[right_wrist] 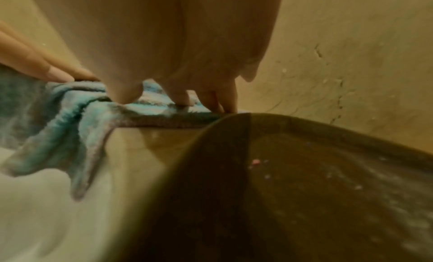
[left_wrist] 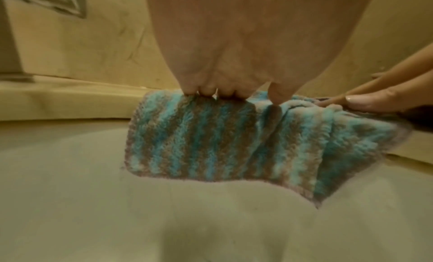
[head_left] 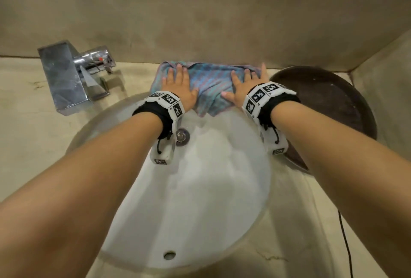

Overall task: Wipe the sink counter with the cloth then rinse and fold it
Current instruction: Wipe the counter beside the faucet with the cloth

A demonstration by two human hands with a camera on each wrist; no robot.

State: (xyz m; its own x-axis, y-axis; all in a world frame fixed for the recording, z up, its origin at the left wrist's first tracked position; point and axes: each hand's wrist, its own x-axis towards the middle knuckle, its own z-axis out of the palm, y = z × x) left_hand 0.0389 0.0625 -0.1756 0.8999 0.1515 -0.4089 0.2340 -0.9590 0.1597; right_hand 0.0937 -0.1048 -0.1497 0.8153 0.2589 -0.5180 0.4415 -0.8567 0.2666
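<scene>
A cloth (head_left: 211, 84) striped in teal and mauve lies on the beige counter (head_left: 33, 144) behind the white sink basin (head_left: 200, 188). Its near edge hangs over the rim into the basin. My left hand (head_left: 178, 85) presses flat on the cloth's left part, fingers spread and straight. My right hand (head_left: 246, 84) presses flat on its right part in the same way. In the left wrist view the left hand (left_wrist: 234, 62) bears down on the cloth (left_wrist: 222, 145) at the rim. The right wrist view shows the right hand (right_wrist: 175, 62) on the cloth (right_wrist: 58, 121).
A chrome faucet (head_left: 66, 77) stands on the counter to the left of the cloth. A dark round bowl (head_left: 329, 104) sits right beside my right hand, filling the right wrist view as the bowl (right_wrist: 304, 192). The drain (head_left: 182, 136) is under my left wrist. A wall rises just behind the cloth.
</scene>
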